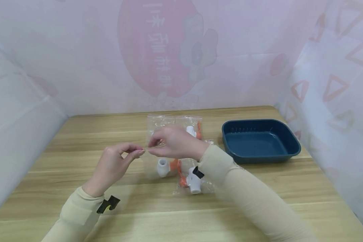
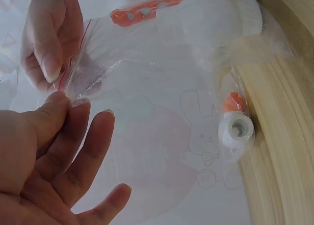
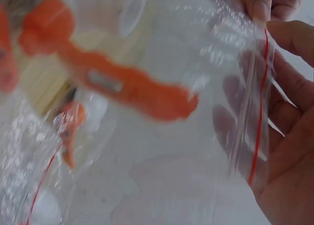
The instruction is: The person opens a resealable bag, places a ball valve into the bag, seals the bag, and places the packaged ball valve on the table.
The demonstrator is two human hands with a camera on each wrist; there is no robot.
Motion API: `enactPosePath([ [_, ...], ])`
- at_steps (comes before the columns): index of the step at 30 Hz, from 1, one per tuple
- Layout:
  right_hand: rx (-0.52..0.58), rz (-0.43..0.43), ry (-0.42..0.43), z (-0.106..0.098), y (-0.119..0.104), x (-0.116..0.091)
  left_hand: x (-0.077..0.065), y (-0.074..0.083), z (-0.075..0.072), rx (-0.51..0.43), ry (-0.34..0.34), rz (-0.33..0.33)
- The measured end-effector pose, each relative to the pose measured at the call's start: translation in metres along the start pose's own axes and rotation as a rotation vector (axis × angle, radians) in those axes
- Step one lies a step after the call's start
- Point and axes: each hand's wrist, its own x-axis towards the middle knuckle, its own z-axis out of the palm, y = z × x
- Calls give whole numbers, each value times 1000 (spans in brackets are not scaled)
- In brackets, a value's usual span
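Both hands pinch the red-lined zip edge of a clear zip bag (image 2: 142, 78), their fingertips close together. My left hand (image 1: 110, 166) holds the edge between thumb and forefinger, its other fingers spread in the left wrist view. My right hand (image 1: 178, 143) grips the same edge with its thumb in front, and its fingers show through the film in the right wrist view. Inside the bag lie a white plastic part (image 2: 211, 19) and a perforated orange strip (image 3: 127, 87). Below the hands, white and orange parts (image 1: 194, 181) lie bagged on the table.
Another clear bag (image 1: 157, 121) with a white and orange part lies behind the hands. A dark blue tray (image 1: 260, 158) stands to the right on the wooden table (image 1: 87, 134). Printed cloth walls (image 1: 245, 84) enclose the back and sides.
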Motion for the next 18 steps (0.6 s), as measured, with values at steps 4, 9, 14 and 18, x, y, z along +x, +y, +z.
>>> enactPosePath([
  [4, 25, 45, -51, 6, -5, 13, 1, 0, 1, -5, -6, 36],
  [9, 55, 73, -61, 9, -3, 18, 0, -1, 0, -12, -5, 42],
  [14, 58, 93, -64, 9, -2, 19, 0, -2, -1, -29, -11, 37],
  [18, 66, 102, -70, 9, -2, 18, 1, 0, -1, -46, -16, 14],
])
